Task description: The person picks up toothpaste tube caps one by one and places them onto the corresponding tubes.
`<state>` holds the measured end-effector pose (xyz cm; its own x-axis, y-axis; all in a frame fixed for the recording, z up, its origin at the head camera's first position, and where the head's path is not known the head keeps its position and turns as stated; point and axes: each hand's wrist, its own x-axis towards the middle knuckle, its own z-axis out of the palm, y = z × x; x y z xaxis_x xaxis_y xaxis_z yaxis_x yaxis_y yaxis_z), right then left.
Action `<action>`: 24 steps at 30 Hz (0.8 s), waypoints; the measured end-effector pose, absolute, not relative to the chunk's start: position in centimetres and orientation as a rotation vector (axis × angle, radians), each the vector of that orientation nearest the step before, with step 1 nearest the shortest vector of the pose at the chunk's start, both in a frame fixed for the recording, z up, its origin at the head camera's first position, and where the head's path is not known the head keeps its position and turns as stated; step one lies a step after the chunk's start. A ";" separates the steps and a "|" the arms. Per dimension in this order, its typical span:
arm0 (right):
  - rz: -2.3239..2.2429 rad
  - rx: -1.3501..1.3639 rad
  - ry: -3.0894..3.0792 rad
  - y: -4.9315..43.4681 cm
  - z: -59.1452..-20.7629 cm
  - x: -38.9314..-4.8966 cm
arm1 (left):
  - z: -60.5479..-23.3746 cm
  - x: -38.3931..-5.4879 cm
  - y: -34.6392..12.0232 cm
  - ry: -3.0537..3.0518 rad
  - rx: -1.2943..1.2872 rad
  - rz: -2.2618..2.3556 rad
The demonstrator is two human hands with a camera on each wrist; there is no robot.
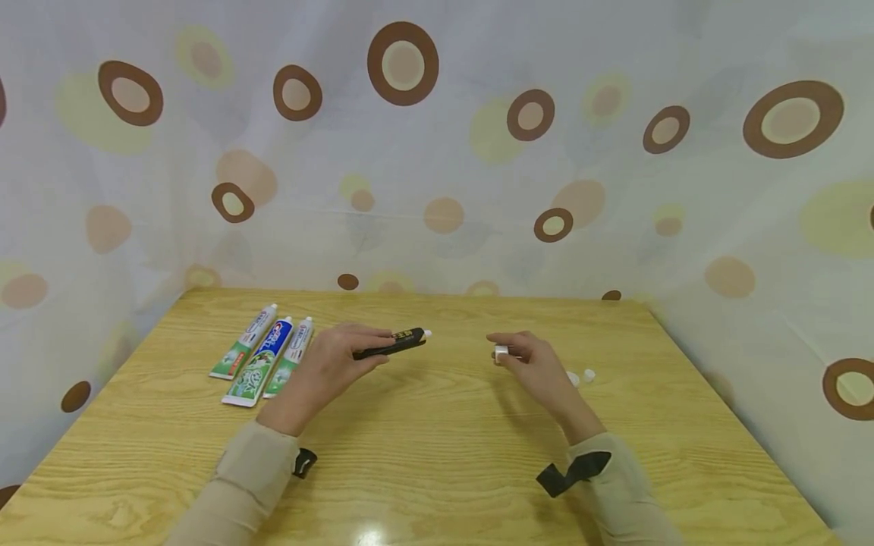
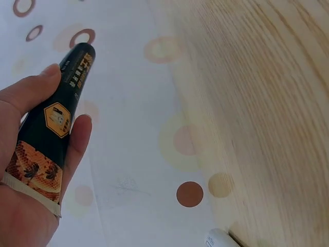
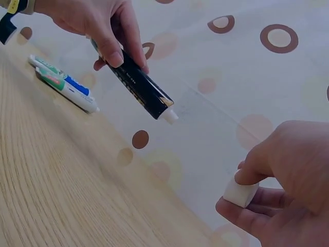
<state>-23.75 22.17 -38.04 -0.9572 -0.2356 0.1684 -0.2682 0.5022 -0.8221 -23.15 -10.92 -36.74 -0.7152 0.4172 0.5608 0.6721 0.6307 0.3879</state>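
Note:
My left hand (image 1: 329, 365) grips a black toothpaste tube (image 1: 396, 345) with yellow lettering above the table. Its bare white nozzle (image 3: 169, 116) points toward the right hand. In the left wrist view, the tube's bee-and-honeycomb print (image 2: 38, 172) shows between thumb and fingers. Some distance to the right, my right hand (image 1: 539, 368) pinches a white cap (image 3: 239, 193) between thumb and fingers, apart from the tube. Beyond that hand, two small white caps (image 1: 589, 375) lie on the table, one partly behind the wrist.
Left of the left hand, a blue-and-green toothpaste tube (image 1: 262, 364) lies between two white-and-green tubes (image 1: 244, 341), nozzles pointing away. The wood-grain table (image 1: 437, 447) meets a dotted cloth backdrop (image 1: 437, 152) at its back and sides. Black straps hang at both sleeves.

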 end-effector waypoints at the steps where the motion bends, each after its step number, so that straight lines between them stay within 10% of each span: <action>1: 1.503 0.456 -2.687 22.0 -38.0 -23.8 | -36.7 -23.2 -10.8 -2.417 -0.878 -0.837; 24: 1.759 0.475 -2.517 19.9 -37.6 -23.6 | -36.7 -24.1 -8.4 -2.260 -1.166 -1.001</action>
